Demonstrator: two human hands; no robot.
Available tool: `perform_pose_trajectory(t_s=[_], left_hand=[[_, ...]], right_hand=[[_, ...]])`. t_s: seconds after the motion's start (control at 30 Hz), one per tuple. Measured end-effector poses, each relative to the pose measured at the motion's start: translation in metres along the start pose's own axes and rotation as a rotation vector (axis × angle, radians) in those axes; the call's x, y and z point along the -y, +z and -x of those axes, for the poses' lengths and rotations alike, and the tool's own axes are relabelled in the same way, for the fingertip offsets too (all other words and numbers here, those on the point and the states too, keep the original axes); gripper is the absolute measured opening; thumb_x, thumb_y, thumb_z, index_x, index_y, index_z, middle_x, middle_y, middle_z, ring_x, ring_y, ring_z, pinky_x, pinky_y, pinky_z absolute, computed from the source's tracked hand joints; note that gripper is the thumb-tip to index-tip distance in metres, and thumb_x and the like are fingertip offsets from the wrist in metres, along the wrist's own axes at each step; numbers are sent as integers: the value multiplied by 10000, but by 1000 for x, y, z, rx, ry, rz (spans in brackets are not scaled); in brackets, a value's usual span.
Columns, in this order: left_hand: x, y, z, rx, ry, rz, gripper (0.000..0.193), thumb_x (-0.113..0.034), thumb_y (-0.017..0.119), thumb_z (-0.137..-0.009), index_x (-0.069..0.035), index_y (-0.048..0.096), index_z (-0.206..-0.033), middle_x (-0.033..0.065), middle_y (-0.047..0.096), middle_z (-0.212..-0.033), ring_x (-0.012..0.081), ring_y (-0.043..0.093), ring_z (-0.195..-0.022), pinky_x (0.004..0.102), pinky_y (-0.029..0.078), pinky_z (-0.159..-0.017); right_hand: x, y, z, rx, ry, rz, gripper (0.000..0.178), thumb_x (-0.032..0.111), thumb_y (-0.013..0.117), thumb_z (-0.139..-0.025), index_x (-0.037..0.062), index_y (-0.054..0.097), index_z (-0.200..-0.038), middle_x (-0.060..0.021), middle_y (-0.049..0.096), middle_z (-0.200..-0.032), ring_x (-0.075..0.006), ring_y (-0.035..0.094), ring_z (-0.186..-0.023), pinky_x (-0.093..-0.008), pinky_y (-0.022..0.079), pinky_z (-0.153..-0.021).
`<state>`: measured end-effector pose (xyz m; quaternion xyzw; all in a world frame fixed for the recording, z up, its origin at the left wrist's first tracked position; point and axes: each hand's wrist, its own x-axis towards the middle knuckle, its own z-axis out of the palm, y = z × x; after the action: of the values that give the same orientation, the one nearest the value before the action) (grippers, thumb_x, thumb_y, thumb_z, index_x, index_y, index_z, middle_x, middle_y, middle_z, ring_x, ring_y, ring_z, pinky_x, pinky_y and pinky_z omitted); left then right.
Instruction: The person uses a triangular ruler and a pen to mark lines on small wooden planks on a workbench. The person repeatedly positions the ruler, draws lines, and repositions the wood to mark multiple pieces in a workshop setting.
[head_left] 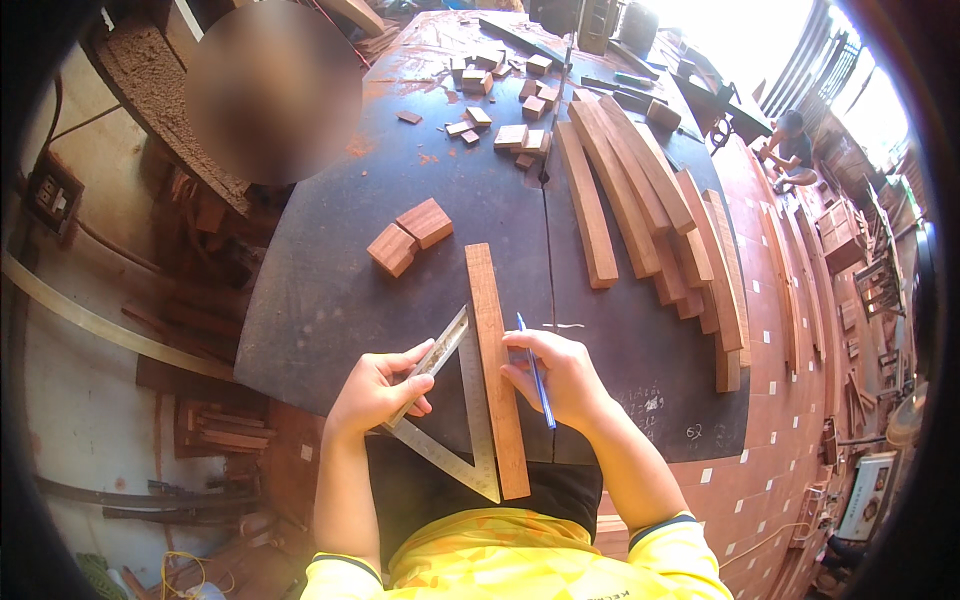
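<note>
My left hand (375, 392) is closed on the thick edge of a metal triangular set square (477, 405), its thumb pressed along the top. One long side of the square lies against a straight reddish-brown wooden strip (486, 310), which points away from me and overhangs the table's near edge. On the strip's right side is my right hand (568, 380), its fingers curled around a blue pen (544, 395) while the fingertips touch the wood. The pen's upper end tilts away from me. Just beyond the square sit two wooden blocks (425, 223), touching each other at an angle.
The dark worktable (330, 260) has a seam running lengthwise and chalk marks at its near right. Several long wooden strips (625, 195) lie stacked on the right. Small cut blocks (510, 136) are scattered at the back. Another person (793, 148) is low down at the far right.
</note>
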<state>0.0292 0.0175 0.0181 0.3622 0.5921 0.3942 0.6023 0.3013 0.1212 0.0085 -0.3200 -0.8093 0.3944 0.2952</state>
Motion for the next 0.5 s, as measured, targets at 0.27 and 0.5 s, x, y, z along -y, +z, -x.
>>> perform_pose_trajectory(t_s=[0.27,0.5], left_hand=[[12,-3,-2,-69,61,81,501,-65,701,-1007,19,580,-1487,116,726,-898,142,687,-606,280,586,-556],[27,5,4,-101,99,113,486,-82,697,-1015,-28,599,-1487,103,724,-898,143,681,-616,269,583,-576]], right_hand=[[-3,4,0,-33,-42,-36,330,30,813,-895,16,683,-1197,-176,733,-1031,-258,765,-846,-335,615,-771],[-7,2,0,-4,-36,0,344,-3,810,-891,-4,685,-1212,-177,743,-1065,-239,794,-905,-307,632,-794]])
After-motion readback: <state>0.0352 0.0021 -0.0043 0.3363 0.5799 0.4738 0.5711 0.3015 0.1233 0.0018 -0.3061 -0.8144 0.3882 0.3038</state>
